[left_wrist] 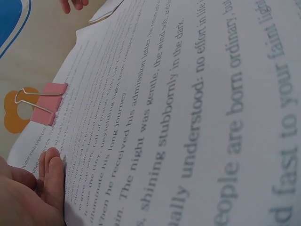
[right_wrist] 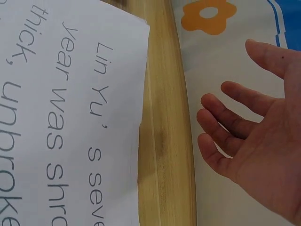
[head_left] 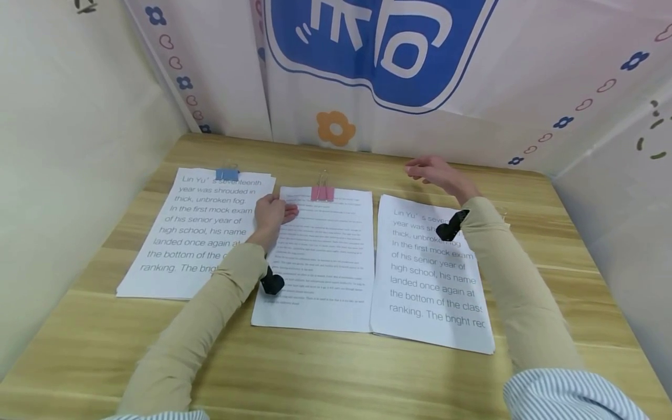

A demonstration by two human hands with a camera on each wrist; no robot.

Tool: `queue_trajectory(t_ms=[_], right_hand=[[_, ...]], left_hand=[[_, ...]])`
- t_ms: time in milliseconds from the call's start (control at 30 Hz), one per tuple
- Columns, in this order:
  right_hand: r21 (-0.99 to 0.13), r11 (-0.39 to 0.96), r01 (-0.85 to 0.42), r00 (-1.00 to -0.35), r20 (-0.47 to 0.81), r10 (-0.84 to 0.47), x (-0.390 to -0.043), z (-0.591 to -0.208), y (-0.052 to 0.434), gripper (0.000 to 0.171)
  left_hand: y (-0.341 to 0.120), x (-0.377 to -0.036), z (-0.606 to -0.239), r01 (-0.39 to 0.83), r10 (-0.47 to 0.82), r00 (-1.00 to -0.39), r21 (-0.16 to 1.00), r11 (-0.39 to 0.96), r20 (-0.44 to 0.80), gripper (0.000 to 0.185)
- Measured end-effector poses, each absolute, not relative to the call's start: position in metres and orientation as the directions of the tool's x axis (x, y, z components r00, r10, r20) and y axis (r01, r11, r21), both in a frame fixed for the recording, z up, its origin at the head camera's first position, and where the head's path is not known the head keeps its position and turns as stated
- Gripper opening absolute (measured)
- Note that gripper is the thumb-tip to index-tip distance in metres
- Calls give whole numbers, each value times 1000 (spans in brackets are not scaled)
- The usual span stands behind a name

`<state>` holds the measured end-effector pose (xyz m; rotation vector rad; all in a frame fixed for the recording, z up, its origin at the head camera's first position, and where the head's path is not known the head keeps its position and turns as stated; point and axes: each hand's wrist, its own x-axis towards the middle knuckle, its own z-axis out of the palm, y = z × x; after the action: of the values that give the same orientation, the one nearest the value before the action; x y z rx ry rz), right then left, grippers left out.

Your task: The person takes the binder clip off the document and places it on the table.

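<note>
My left hand (head_left: 270, 217) lies at the upper left edge of the middle paper stack (head_left: 325, 262), its fingers over the sheets; whether they press on the paper I cannot tell. A pink binder clip (head_left: 322, 193) sits on that stack's top edge, its wire handles sticking up. Beyond the top edge of the right paper stack (head_left: 425, 280), my right hand (head_left: 438, 175) hovers with fingers spread and slightly bent, holding nothing. In the right wrist view, bare tabletop (right_wrist: 162, 141) shows between that hand and the paper.
A left paper stack (head_left: 194, 233) carries a blue binder clip (head_left: 227, 174) at its top. Wire handles (head_left: 503, 213) show beside my right sleeve, mostly hidden. Behind the wooden table (head_left: 315, 373) hangs a printed white sheet (head_left: 299, 105); pale walls stand on both sides.
</note>
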<state>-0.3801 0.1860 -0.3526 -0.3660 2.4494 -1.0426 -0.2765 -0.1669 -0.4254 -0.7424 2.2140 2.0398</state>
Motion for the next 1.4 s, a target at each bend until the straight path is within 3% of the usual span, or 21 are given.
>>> queue_trajectory(t_ms=[633, 1400], right_hand=[[-766, 632, -119, -829, -273, -488, -380, -353, 141, 55], [-784, 592, -187, -789, -239, -566, -376, -357, 95, 53]], left_hand=[[-168, -275, -423, -356, -315, -880, 933, -54, -355, 46], [-170, -275, -426, -343, -309, -888, 938, -51, -342, 44]])
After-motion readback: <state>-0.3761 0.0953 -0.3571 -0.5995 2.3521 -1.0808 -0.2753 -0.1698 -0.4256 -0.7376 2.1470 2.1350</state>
